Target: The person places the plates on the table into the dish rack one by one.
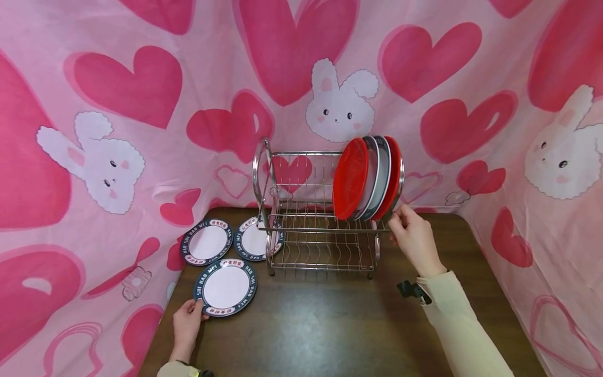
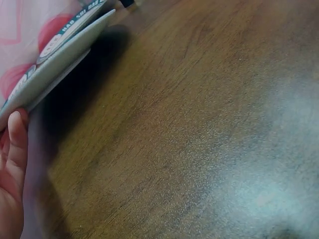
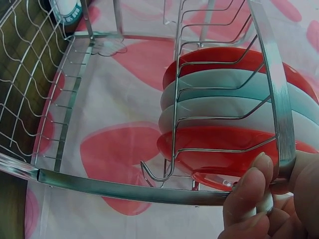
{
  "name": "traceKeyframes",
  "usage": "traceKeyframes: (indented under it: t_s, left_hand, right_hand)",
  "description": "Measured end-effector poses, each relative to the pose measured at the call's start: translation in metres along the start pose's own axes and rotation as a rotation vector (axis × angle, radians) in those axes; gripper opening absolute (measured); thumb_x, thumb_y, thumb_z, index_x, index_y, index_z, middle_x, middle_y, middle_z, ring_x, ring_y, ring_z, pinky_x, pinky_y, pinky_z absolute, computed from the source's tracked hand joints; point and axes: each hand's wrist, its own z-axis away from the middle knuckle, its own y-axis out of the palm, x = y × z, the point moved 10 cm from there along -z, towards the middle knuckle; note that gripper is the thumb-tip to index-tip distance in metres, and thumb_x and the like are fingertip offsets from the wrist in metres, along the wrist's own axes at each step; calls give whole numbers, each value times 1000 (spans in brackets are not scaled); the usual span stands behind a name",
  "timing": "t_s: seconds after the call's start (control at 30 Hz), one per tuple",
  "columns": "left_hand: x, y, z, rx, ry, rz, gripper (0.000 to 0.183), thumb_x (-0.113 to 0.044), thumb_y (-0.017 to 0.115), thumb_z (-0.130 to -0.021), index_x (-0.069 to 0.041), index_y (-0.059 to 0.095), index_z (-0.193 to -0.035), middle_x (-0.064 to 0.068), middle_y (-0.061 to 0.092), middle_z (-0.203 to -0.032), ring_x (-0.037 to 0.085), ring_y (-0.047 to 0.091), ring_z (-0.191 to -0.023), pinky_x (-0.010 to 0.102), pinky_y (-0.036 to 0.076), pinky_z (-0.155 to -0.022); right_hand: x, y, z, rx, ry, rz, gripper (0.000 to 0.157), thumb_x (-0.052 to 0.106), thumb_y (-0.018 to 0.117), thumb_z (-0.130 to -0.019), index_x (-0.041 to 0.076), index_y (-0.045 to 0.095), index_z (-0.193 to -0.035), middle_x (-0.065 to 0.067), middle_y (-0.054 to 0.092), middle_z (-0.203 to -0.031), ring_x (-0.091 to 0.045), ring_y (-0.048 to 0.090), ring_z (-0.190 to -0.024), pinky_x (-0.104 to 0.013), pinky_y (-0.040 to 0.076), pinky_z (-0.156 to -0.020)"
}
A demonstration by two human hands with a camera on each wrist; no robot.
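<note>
My left hand [image 1: 187,322] pinches the near-left rim of a round white plate [image 1: 226,288] with a dark patterned border. In the left wrist view, this plate [image 2: 70,62] is tilted up from the wood, the thumb at its edge. Two similar plates, the left one [image 1: 207,242] and the right one [image 1: 254,238], lie behind it. My right hand [image 1: 414,238] grips the front right corner of a two-tier metal dish rack [image 1: 325,230]. On the upper tier's right end stand a red plate [image 1: 350,180], two white plates [image 1: 380,178] and another red plate [image 1: 394,183].
The rack stands on a brown wooden table [image 1: 311,324], towards its back edge. Pink cloth [image 1: 292,78] with hearts and rabbits hangs behind and at both sides. Part of the right-hand flat plate is behind the rack's left frame.
</note>
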Motion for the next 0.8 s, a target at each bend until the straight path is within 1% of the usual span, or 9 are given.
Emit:
traceKeyframes:
  t_s: [0.13, 0.23, 0.37, 0.5, 0.6, 0.8]
  left_hand:
    - [-2, -1, 0, -16, 16, 48, 29, -5, 57, -103, 20, 63, -114, 9, 69, -77, 8, 59, -51, 21, 53, -53]
    - [-6, -2, 1, -13, 30, 71, 28, -5, 58, -103, 21, 63, -114, 7, 69, -75, 7, 59, -51, 21, 53, -53]
    - [-12, -5, 4, -10, 30, 108, 29, -4, 57, -103, 22, 62, -114, 4, 68, -72, 8, 58, -49, 21, 52, -52]
    - [-19, -5, 5, 6, 16, 134, 30, -6, 58, -103, 21, 62, -115, -2, 66, -71, 9, 58, -51, 22, 53, -53]
    - [-24, -3, 5, 29, 4, 134, 31, -8, 59, -103, 19, 63, -117, -6, 65, -71, 9, 58, -52, 22, 53, -54]
    - [-34, -1, 7, 53, -37, 188, 33, -11, 58, -104, 19, 62, -118, -6, 62, -68, 10, 56, -54, 22, 52, -56]
  right_hand:
    - [0, 0, 0, 4, -2, 5, 13, 6, 48, -98, 10, 56, -90, -3, 62, -63, -16, 60, -53, -30, 44, -48]
    - [0, -1, 0, 8, -3, 5, 13, 6, 48, -98, 10, 56, -90, -3, 62, -63, -16, 60, -53, -30, 44, -48]
    - [1, 1, 0, 15, -3, 3, 13, 6, 47, -99, 10, 56, -90, -3, 62, -63, -16, 60, -53, -30, 44, -48]
    - [1, 0, 0, 12, 0, 4, 13, 6, 48, -99, 10, 56, -90, -4, 62, -63, -16, 60, -53, -30, 44, -48]
    - [0, -1, 0, 11, 6, 5, 13, 6, 48, -98, 10, 56, -90, -3, 62, -63, -16, 60, -53, -30, 44, -48]
    - [-1, 1, 0, 11, 9, 9, 12, 7, 48, -98, 10, 56, -90, -3, 62, -63, -17, 61, -54, -31, 44, -48]
